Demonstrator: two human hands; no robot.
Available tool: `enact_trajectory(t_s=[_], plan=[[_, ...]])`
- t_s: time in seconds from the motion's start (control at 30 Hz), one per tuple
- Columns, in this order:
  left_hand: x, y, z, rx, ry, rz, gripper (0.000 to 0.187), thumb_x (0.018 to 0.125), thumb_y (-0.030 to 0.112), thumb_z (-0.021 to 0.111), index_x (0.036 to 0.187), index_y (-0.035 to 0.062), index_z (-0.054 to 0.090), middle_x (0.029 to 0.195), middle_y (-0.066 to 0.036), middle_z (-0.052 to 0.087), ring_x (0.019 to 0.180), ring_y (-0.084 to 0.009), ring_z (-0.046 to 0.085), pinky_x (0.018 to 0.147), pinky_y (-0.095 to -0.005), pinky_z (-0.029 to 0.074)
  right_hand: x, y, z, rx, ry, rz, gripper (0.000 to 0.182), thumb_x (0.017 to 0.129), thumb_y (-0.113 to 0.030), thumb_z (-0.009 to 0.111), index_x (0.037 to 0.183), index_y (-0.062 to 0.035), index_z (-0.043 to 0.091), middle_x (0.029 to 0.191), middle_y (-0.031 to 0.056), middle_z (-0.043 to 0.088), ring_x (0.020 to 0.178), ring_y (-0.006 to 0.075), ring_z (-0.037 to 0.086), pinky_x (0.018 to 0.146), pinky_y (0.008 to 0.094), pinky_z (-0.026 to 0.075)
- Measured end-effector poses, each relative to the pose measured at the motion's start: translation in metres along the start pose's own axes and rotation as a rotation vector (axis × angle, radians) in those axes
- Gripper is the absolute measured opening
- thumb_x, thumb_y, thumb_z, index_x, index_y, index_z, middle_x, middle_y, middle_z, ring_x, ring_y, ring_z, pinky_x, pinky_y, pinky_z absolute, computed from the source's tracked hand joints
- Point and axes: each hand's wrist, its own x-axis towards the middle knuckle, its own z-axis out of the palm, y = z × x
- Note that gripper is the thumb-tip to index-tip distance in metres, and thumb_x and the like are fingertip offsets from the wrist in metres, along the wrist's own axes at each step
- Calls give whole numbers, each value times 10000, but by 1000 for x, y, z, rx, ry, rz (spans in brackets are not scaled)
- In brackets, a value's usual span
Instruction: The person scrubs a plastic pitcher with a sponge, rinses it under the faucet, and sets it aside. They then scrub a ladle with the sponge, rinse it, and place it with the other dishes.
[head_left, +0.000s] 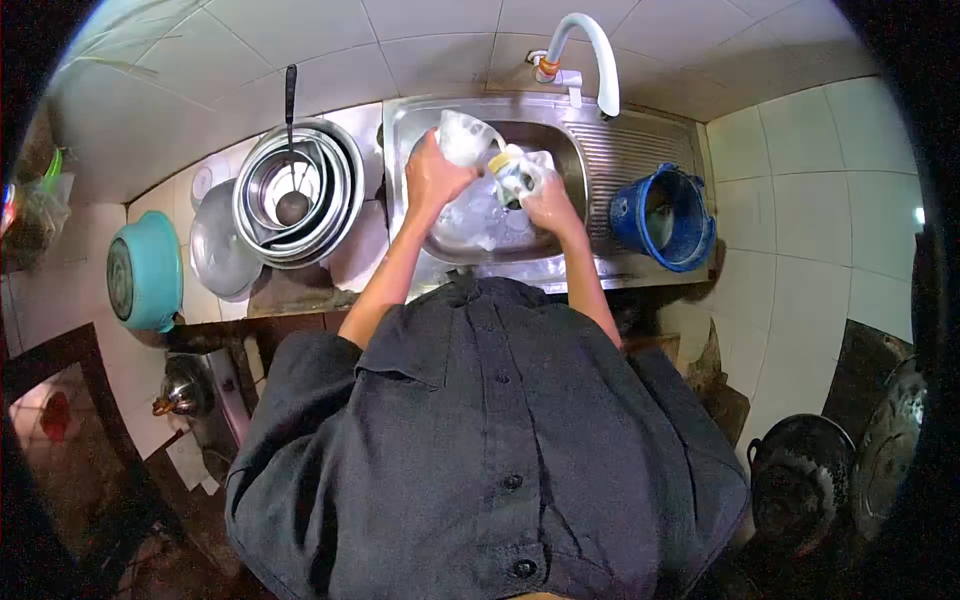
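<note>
Room: a kitchen corner with a pale tiled wall (430, 55), a tiled table (362, 245) set along it.

Left end: one turquoise tub (158, 270). Next, one stack of metal pans (354, 185), nested, with one dark-handled ladle (290, 110) standing in the innermost.

Centre: one steel sink (398, 125), inside which lies a heap of translucent, sudsy items (468, 222), kinds not distinguishable.

Left hand (437, 178): fingers wrapped about one white container (464, 140), raised above the sink's basin; foam hides its exact form.

Right hand (550, 200): lathered, fingers closed on one sudsy bundle (513, 174) with a yellow part, just beside the container; whether sponge or small vessel, cannot tell.

Handling notes, by judgement: soaped surfaces slip, so a broad, steady left grip suits better than a pinch; light right-hand pressure spares thin walls; work kept low over the basin contains drips and softens a drop.

Right end: one white tap (608, 75) at the back, no stream visible; one ridged drainboard (640, 145); one blue bucket (628, 215).
</note>
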Motion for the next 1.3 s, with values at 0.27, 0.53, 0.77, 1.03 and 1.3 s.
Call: enact_trajectory(t_s=[0.27,0.53,0.77,1.03,1.3], plan=[[-14,10,-5,91,-3,59,865,538,349,845,1204,-71,487,1050,-258,636,995,-385,623,886,-416,493,-8,-32,-7,-142,267,-58,383,662,-126,760,1019,-10,683,1001,168,614,925,329,611,805,396,494],[-4,-43,39,-888,-370,-51,613,735,337,770,1178,18,493,1190,-128,587,1032,-252,607,945,-414,469,-12,-52,-10,-134,431,-202,411,608,-145,786,983,-8,688,989,150,591,900,294,588,784,377,483],[1,-54,26,-1690,-749,-422,601,758,294,718,1257,33,508,1231,-145,565,1167,-300,544,1048,-497,401,-12,-31,-15,118,430,-197,396,640,-37,772,1019,33,679,996,117,659,902,217,630,819,320,493],[-3,-49,32,-1582,-709,-308,608,759,242,719,1290,66,482,1220,-108,576,1149,-259,560,1026,-467,425,-25,-39,8,472,778,190,375,735,4,744,1087,89,645,1030,122,678,939,165,634,853,292,493],[-7,-28,32,-1640,-650,-413,496,888,317,597,1301,66,485,1220,-89,597,1132,-226,581,977,-410,467,-6,-34,13,-16,485,308,343,807,-137,706,1085,58,663,1039,182,697,919,210,662,844,291,479]])
